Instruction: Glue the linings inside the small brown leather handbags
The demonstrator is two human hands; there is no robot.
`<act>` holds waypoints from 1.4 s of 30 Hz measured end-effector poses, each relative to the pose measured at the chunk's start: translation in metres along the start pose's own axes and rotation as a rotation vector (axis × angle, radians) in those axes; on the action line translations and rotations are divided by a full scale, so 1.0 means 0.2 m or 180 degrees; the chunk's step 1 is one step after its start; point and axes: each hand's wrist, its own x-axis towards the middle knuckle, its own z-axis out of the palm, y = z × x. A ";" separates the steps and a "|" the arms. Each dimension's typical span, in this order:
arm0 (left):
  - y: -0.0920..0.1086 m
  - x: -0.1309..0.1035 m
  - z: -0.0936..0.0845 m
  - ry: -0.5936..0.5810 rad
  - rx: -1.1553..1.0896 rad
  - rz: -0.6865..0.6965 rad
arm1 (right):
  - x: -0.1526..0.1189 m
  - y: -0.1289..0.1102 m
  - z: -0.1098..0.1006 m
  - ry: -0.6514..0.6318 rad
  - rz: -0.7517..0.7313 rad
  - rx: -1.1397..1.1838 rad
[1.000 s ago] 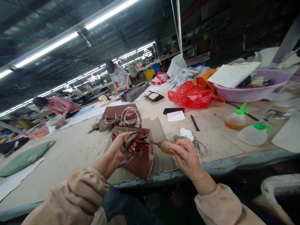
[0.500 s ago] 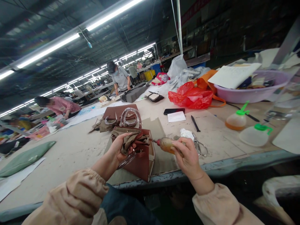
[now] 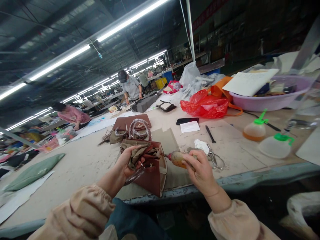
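Note:
A reddish-brown bag point(image 3: 153, 178) stands at the table's front edge, its top toward my hands. My left hand point(image 3: 128, 161) is closed on the bunched olive-brown lining point(image 3: 139, 154) at the bag's opening. In my right hand point(image 3: 200, 168) is a small squeeze bottle point(image 3: 178, 158) of amber liquid, lying nearly level. The bottle's thin tip points left and reaches the bag's right upper edge; whether it touches cannot be made out. Behind this bag lies a second brown bag point(image 3: 130, 122) with plastic-wrapped handles point(image 3: 140, 128).
Right of the bags are a phone point(image 3: 187, 121), a white card point(image 3: 190, 127), a black pen-like tool point(image 3: 210, 134), scissors point(image 3: 217, 160) and two green-capped bottles point(image 3: 254, 130). Farther back are a red plastic bag point(image 3: 203, 106) and a purple basin point(image 3: 268, 100). Two people work at the left back.
The view has shifted slightly, so the table things appear a little lower and farther right. Both hands keep their holds, and the bottle's tip stays by the bag's edge.

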 end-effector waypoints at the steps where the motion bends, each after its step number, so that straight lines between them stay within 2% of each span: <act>1: 0.00 0.00 -0.01 0.0019 0.0005 -0.0008 | 0.00 0.00 0.00 -0.0013 -0.0002 -0.0002; 8: 0.02 -0.02 -0.05 -0.0115 0.0001 -0.0224 | 0.05 -0.04 0.00 0.0259 0.0033 0.0080; 14: 0.01 -0.02 -0.02 -0.0133 0.0043 -0.0269 | 0.10 -0.07 -0.01 0.0468 -0.0060 0.0095; 20: 0.01 -0.02 -0.01 -0.0014 0.0072 -0.0156 | 0.06 -0.04 -0.02 0.0323 -0.0126 0.0069; 29: 0.02 -0.04 0.00 0.0014 -0.0065 -0.0233 | -0.01 -0.01 -0.01 -0.0071 -0.0054 0.0036; 32: 0.02 -0.03 0.00 -0.0044 -0.0062 -0.0257 | 0.00 -0.02 -0.01 -0.0028 -0.0039 0.0072; 38: 0.01 -0.01 -0.03 -0.0092 -0.0011 -0.0203 | 0.06 -0.05 -0.03 0.0340 -0.0113 0.0048; 42: 0.01 -0.02 -0.02 -0.0157 -0.0074 -0.0272 | 0.08 -0.05 -0.04 0.0336 -0.0175 0.0023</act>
